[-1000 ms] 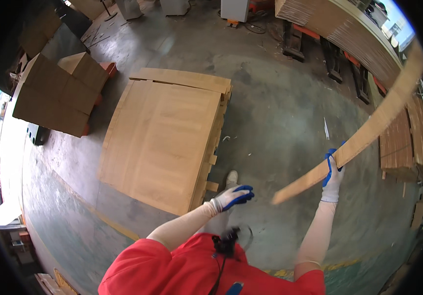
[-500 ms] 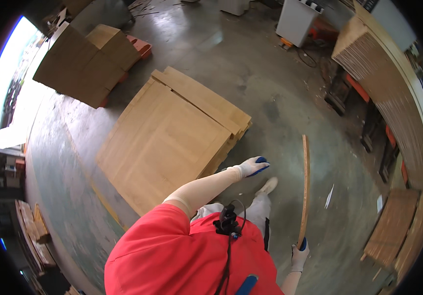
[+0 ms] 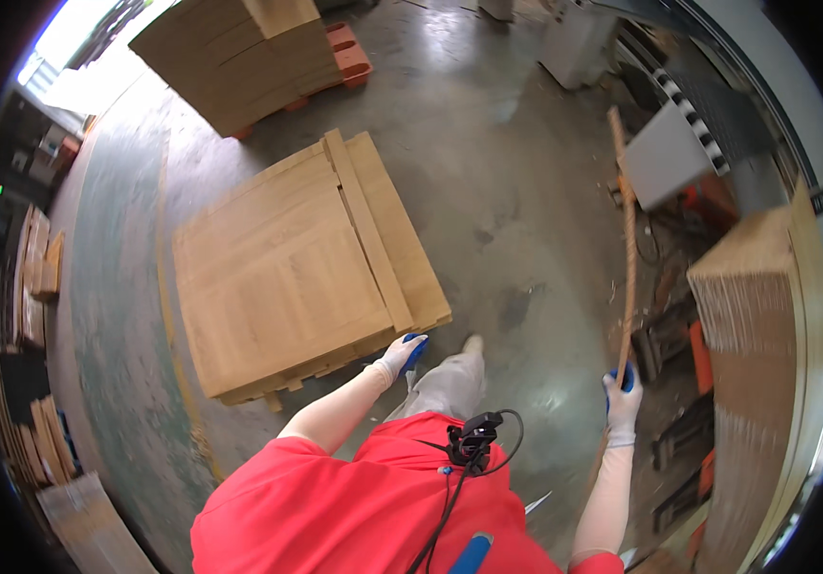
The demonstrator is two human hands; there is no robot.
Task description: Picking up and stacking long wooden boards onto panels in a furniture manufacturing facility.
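Gripping a long, narrow strip of board (image 3: pixel 630 249), the right hand (image 3: pixel 624 402) has its gloved fingers closed around the strip's lower part, out to the person's right. The strip rises away from the hand, above the floor in the picture, and its upper part passes just beside a pale grey box (image 3: pixel 660 158) with a black-and-white striped edge. The left hand (image 3: pixel 404 356), well apart from the right, is beside the near edge of a low stack of boards (image 3: pixel 277 277); whether it touches the stack cannot be told, nor how far its fingers are closed. Both hands wear white gloves with blue palms.

The person wears a red shirt (image 3: pixel 335 507) and grey trousers (image 3: pixel 449 387), with a small black device (image 3: pixel 473 442) and its cord at the chest. The low stack sits on the floor (image 3: pixel 516 239), ahead and to the left, with a loose narrow board (image 3: pixel 370 239) lying across its top near the right side. Farther off at the upper left, a taller brown stack (image 3: pixel 239 72) rests on a red pallet (image 3: pixel 349 57). On the right stands a pile of light brown sheets (image 3: pixel 746 354), with black and orange supports (image 3: pixel 684 421) beside it. A worn yellow line (image 3: pixel 201 445) runs along the floor at left, and more boards (image 3: pixel 48 440) lean or lie beyond it.
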